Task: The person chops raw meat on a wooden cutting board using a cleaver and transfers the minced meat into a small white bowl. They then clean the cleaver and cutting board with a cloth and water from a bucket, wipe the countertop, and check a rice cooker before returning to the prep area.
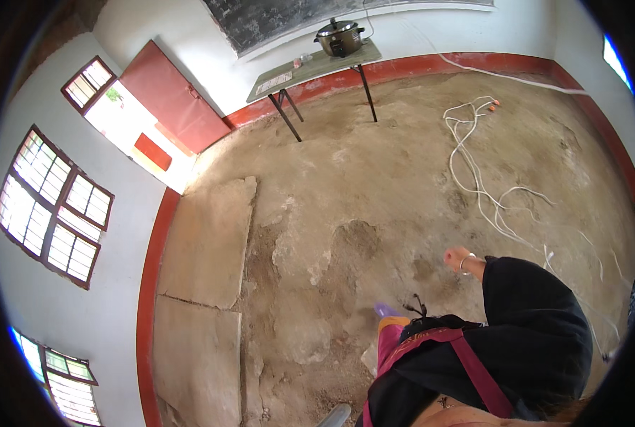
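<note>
My right hand (458,259) hangs out from a wide black sleeve (531,304), with a pale bangle (465,262) at its wrist. Its fingers look curled in, and no object shows in it. Bare earthen floor (397,224) lies beneath. My left hand is out of view. Below me are a black garment with a magenta apron strap (477,368) and the purple tip of a shoe (385,309). The end of a translucent plastic object (336,416) pokes in at the bottom edge; what bears it is hidden.
A folding table (325,66) by the far wall bears an electric rice cooker (340,40), under a chalkboard (296,21). A red door (173,96) stands ajar at left. Tangled white cable (475,165) lies on the floor at right. Raised slabs (202,240) edge the left wall.
</note>
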Demonstrator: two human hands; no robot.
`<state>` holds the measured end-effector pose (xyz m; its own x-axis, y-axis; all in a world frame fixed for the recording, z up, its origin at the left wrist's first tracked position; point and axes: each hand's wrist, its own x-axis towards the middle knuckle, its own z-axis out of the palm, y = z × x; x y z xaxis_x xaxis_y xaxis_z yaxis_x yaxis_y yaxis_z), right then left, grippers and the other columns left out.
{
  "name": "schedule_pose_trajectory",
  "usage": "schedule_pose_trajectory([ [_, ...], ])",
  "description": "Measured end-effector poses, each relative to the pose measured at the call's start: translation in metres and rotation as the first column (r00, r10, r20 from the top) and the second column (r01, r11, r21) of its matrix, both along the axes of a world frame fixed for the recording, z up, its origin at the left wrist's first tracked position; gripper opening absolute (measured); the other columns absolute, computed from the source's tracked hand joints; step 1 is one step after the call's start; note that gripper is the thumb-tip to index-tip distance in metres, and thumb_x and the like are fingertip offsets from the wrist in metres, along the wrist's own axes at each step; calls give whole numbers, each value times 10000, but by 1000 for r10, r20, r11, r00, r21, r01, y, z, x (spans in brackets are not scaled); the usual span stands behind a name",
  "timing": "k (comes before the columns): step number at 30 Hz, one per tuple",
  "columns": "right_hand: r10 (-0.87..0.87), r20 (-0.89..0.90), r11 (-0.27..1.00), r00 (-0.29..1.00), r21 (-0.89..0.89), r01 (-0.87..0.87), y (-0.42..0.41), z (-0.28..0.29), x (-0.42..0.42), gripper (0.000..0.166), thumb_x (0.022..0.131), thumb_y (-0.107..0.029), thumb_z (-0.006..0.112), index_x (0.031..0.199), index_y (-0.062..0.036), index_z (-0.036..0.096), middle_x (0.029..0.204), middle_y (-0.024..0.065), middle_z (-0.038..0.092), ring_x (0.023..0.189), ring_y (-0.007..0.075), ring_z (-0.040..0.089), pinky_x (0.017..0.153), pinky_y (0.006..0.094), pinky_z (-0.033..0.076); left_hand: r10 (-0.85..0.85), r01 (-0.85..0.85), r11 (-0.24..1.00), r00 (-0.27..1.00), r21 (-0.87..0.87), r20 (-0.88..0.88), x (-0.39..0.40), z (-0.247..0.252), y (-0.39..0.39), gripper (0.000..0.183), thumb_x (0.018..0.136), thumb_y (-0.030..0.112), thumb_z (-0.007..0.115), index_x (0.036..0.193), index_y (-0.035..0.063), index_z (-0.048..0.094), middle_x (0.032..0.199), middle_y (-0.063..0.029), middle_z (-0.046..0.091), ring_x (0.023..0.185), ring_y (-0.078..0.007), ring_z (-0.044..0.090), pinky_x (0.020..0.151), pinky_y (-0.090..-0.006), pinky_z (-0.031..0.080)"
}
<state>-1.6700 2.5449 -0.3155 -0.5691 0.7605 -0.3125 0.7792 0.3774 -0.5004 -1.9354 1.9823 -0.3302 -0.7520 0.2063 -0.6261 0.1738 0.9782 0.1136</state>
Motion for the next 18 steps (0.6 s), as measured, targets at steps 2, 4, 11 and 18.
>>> schedule_pose_trajectory([
  [2,15,-24,974,1000,227,-9,66,-13,-37,161,749,-228,529,735,-102,628,607,90,626,539,198,625,540,377,487,-95,94,994,995,-46,-17,-44,-7,41,144,787,213,516,666,136,531,615,-27,517,534,-229,503,472,-375,398],
  [4,-42,-41,951,998,305,53,139,-25,-41,151,730,-221,548,717,-89,620,591,90,614,517,218,609,546,389,488,-179,179,984,984,-21,-6,-97,-18,98,131,780,208,515,672,140,549,640,-23,533,562,-228,518,489,-374,404],
  [11,117,387,986,914,64,-154,195,-59,-49,125,715,-170,581,654,-91,655,590,69,594,591,249,615,487,398,467,-431,689,616,700,381,-570,-358,0,318,120,757,191,515,695,157,612,731,-10,589,661,-223,570,548,-372,425],
  [18,-196,561,879,804,-263,397,287,-61,-36,226,756,-278,579,639,-87,607,584,68,574,540,241,568,409,405,396,332,-385,348,903,855,272,-540,161,821,124,808,46,487,792,138,404,699,26,400,539,-105,419,461,-235,367],
])
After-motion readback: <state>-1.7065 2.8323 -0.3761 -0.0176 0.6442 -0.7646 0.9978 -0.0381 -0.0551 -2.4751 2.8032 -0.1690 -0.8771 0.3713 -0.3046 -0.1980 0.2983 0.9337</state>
